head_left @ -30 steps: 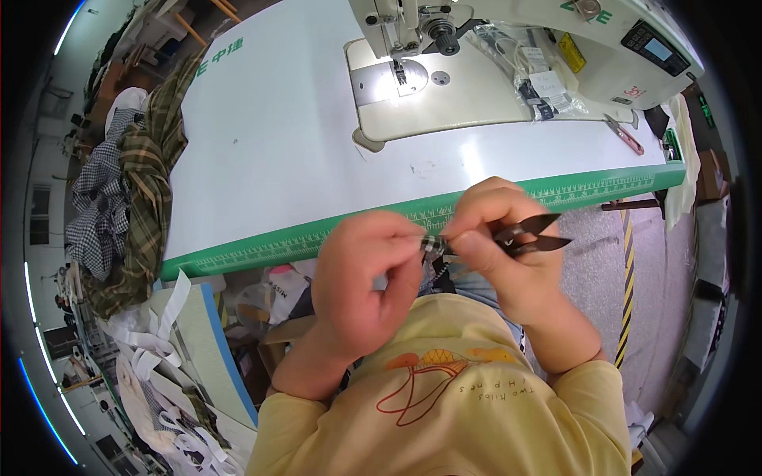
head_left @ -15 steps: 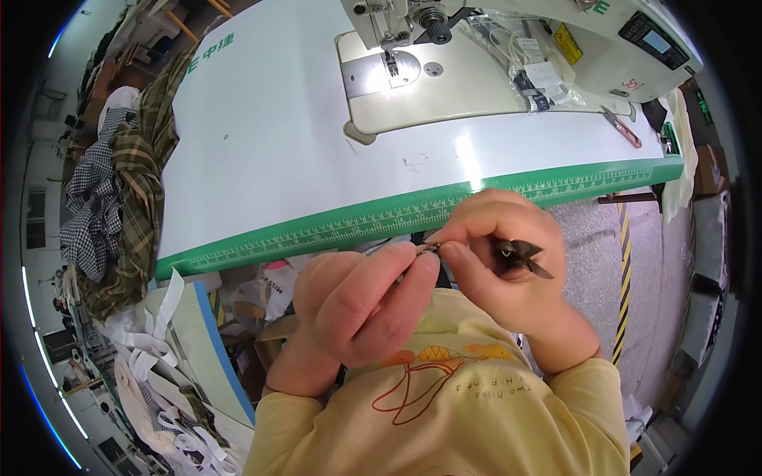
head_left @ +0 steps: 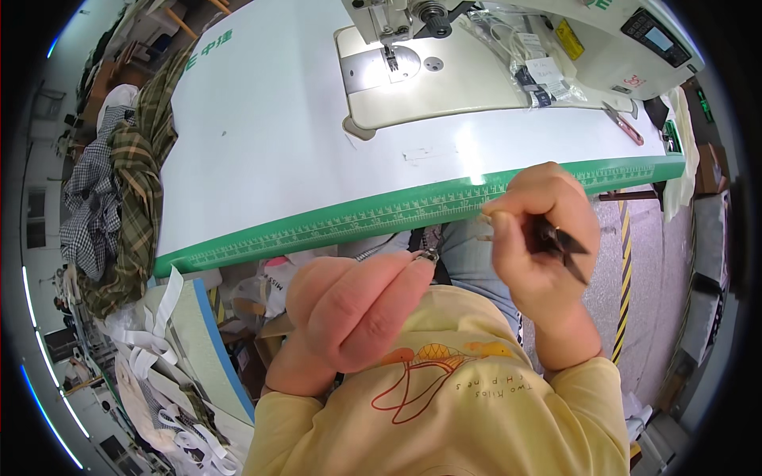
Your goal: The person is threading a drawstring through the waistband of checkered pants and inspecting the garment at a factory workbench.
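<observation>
My left hand is closed in a pinch, low in front of my yellow shirt. Between its fingertips sits a small, dark, shiny metal piece, too small to make out its kind. To the right of it, and apart from it, my right hand is raised over the green table edge. Dark-bladed thread snips are tucked in its palm, the points sticking out to the lower right. Its thumb and forefinger are pressed together; whether a thread lies between them cannot be made out.
A sewing machine stands on the white table, whose green front edge bears a ruler. Pink-handled snips and a plastic bag lie on the right. Plaid cloth hangs at the left, with white strips below.
My right hand has moved away to the right and slightly up, carrying the snips, so the fingertips of the two hands are now apart. The left hand has barely shifted and keeps its pinch.
</observation>
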Demonstrator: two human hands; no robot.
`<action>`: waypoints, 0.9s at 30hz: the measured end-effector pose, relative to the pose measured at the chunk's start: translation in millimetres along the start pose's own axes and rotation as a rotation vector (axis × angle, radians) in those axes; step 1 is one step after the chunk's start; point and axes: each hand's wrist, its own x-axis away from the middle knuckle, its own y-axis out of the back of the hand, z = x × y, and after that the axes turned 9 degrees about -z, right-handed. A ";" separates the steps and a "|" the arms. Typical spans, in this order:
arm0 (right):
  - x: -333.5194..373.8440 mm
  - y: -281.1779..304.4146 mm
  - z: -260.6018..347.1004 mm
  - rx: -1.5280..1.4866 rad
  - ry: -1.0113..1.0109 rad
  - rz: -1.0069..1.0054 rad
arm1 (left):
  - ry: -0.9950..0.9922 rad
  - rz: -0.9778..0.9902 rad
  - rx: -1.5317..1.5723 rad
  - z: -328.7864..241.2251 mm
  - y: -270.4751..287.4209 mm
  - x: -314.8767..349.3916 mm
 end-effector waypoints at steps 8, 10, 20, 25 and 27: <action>9.0 5.3 -21.0 0.287 -0.257 0.227 | 0.059 -0.098 0.030 6.4 -6.2 -1.2; 1.2 3.6 -51.1 0.542 -0.114 0.112 | 0.252 -0.029 0.102 3.0 -2.5 -9.1; 26.7 -33.0 -25.1 -0.361 -0.287 0.480 | 1.073 -0.183 1.104 9.9 -17.0 -9.9; 44.1 -50.2 -8.6 -0.673 -0.640 0.568 | 0.996 -0.221 1.119 17.5 -12.9 -12.6; 39.6 -45.6 -0.5 -0.606 -0.645 0.670 | 1.030 -0.225 1.110 16.5 -8.2 -10.2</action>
